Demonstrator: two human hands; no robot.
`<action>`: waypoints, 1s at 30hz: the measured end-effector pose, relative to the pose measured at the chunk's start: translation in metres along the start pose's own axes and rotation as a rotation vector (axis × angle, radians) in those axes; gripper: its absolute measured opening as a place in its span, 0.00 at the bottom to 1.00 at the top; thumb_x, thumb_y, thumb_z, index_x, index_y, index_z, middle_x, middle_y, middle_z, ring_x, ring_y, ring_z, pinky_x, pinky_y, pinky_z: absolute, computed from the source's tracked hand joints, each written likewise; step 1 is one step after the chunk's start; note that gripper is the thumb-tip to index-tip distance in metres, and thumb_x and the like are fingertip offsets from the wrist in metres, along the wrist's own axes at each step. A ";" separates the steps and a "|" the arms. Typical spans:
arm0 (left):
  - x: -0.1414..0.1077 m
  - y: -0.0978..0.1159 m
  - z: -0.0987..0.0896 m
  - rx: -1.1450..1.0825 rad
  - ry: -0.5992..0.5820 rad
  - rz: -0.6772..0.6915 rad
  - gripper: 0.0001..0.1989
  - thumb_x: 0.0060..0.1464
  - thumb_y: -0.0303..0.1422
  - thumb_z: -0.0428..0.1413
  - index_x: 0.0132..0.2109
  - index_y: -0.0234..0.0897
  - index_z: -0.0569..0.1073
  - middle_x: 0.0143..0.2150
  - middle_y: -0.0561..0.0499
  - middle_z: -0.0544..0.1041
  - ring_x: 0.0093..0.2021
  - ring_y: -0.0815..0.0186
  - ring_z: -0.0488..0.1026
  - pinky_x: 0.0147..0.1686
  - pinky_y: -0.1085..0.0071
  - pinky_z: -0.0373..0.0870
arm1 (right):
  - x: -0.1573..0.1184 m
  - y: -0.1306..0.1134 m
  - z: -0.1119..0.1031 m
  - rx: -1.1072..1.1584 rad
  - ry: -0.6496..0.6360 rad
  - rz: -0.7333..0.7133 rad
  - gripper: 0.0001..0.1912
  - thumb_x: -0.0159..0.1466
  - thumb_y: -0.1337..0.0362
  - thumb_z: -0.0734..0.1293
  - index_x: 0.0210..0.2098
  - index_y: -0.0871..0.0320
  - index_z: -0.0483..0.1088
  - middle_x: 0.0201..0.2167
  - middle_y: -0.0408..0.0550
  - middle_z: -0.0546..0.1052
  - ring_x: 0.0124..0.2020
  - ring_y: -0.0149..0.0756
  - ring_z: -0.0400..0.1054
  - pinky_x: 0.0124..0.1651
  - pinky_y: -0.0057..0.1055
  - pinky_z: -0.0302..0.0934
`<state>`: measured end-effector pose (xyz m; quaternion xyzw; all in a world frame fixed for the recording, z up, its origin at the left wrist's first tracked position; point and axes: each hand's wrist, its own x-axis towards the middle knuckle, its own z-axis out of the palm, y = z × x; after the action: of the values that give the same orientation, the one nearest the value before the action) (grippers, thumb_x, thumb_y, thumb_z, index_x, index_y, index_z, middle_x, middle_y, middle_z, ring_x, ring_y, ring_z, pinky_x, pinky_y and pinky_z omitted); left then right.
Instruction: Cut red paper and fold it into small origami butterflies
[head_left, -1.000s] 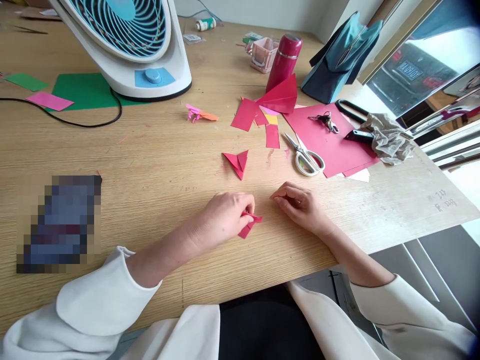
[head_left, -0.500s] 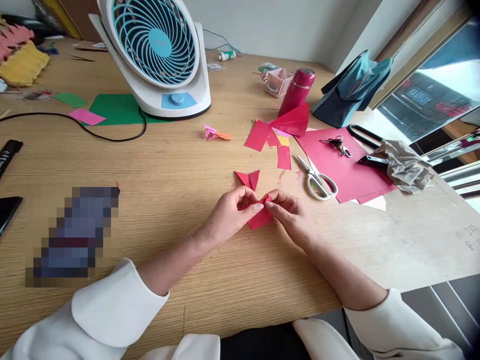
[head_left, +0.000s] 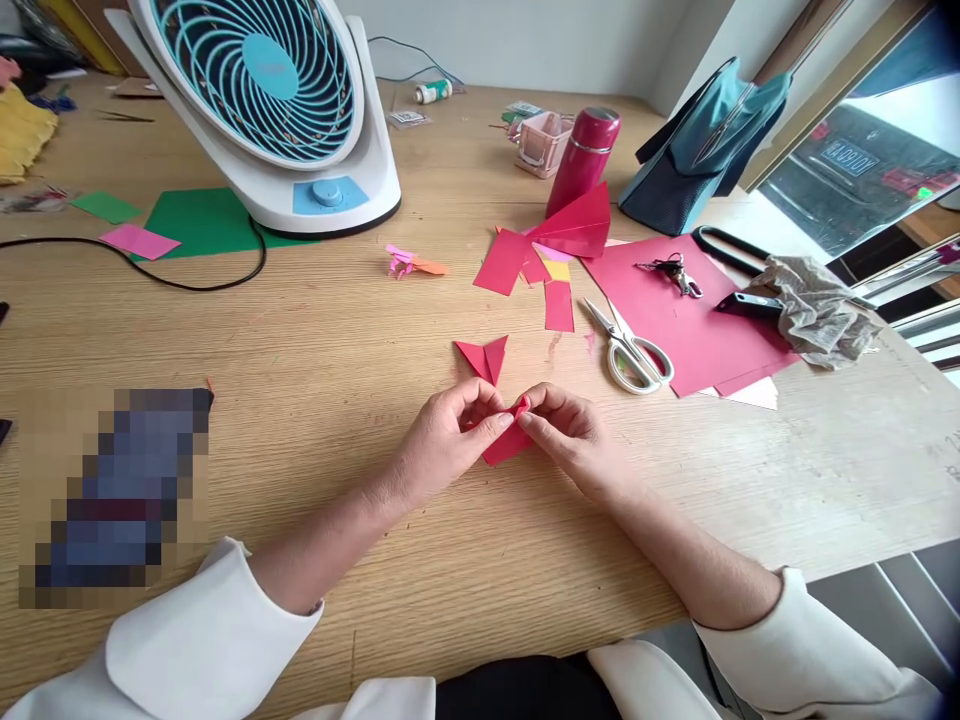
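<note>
Between my two hands is a small piece of red paper (head_left: 507,446) with a narrow folded edge along its top. My left hand (head_left: 463,420) pinches that edge between thumb and fingers. From the other side my right hand (head_left: 564,428) grips the same edge, its thumb close to the left thumb. The fingers hide part of the fold. Just beyond my left fingers a folded red paper shape (head_left: 486,357) with two pointed tips lies on the wooden table (head_left: 322,340). White-handled scissors (head_left: 628,352) rest to the right, blades partly apart.
Red paper scraps (head_left: 504,262) lie beyond my hands, near a pink bottle (head_left: 583,160). Large red sheets (head_left: 690,320) with keys (head_left: 679,272) are at the right, a teal bag (head_left: 697,150) behind. A white fan (head_left: 330,195) stands back left. A blurred-out object (head_left: 120,490) lies left.
The view has shifted, so most things on the table sit further left. My hands keep hold of the red paper at its folded edge; their grip looks nearly the same.
</note>
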<state>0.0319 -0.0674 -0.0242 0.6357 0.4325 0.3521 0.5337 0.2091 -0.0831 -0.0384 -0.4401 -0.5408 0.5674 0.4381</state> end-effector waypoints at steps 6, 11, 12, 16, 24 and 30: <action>-0.004 0.003 0.002 0.168 0.104 0.106 0.02 0.56 0.29 0.56 0.34 0.37 0.70 0.31 0.53 0.74 0.31 0.70 0.71 0.32 0.74 0.69 | -0.003 0.003 0.005 -0.080 0.025 -0.048 0.16 0.62 0.49 0.70 0.33 0.55 0.68 0.26 0.42 0.70 0.27 0.31 0.63 0.30 0.29 0.61; -0.009 0.005 0.002 0.394 0.307 0.332 0.04 0.56 0.24 0.56 0.34 0.38 0.70 0.34 0.52 0.73 0.33 0.69 0.69 0.35 0.71 0.69 | -0.004 0.005 0.005 -0.095 0.104 -0.080 0.11 0.64 0.55 0.68 0.33 0.56 0.68 0.26 0.42 0.70 0.26 0.30 0.62 0.29 0.28 0.59; -0.010 0.005 0.002 0.427 0.313 0.388 0.05 0.57 0.24 0.55 0.34 0.38 0.71 0.34 0.52 0.73 0.34 0.69 0.69 0.36 0.71 0.69 | -0.004 0.005 0.005 -0.104 0.134 -0.094 0.11 0.65 0.56 0.68 0.33 0.56 0.68 0.27 0.42 0.71 0.26 0.30 0.62 0.29 0.28 0.58; -0.012 0.005 0.002 0.457 0.258 0.490 0.06 0.60 0.24 0.55 0.39 0.39 0.76 0.36 0.51 0.78 0.37 0.67 0.74 0.40 0.69 0.72 | -0.004 0.005 0.006 -0.145 0.173 -0.131 0.08 0.65 0.58 0.68 0.33 0.56 0.69 0.28 0.43 0.72 0.28 0.31 0.64 0.31 0.28 0.61; -0.012 0.002 0.002 0.556 0.261 0.502 0.07 0.62 0.26 0.54 0.37 0.38 0.76 0.35 0.50 0.80 0.36 0.65 0.75 0.40 0.67 0.71 | -0.008 0.001 0.011 -0.269 0.190 -0.198 0.07 0.66 0.62 0.67 0.32 0.56 0.69 0.28 0.44 0.74 0.29 0.32 0.68 0.34 0.30 0.64; -0.013 0.004 0.002 0.538 0.262 0.486 0.02 0.61 0.28 0.57 0.37 0.38 0.73 0.34 0.51 0.78 0.36 0.65 0.75 0.38 0.68 0.70 | -0.011 -0.003 0.013 -0.405 0.188 -0.310 0.04 0.65 0.69 0.66 0.32 0.56 0.69 0.28 0.43 0.73 0.30 0.31 0.68 0.36 0.30 0.64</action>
<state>0.0298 -0.0800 -0.0209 0.7867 0.4108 0.4203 0.1889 0.1987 -0.0965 -0.0350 -0.4814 -0.6610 0.3305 0.4713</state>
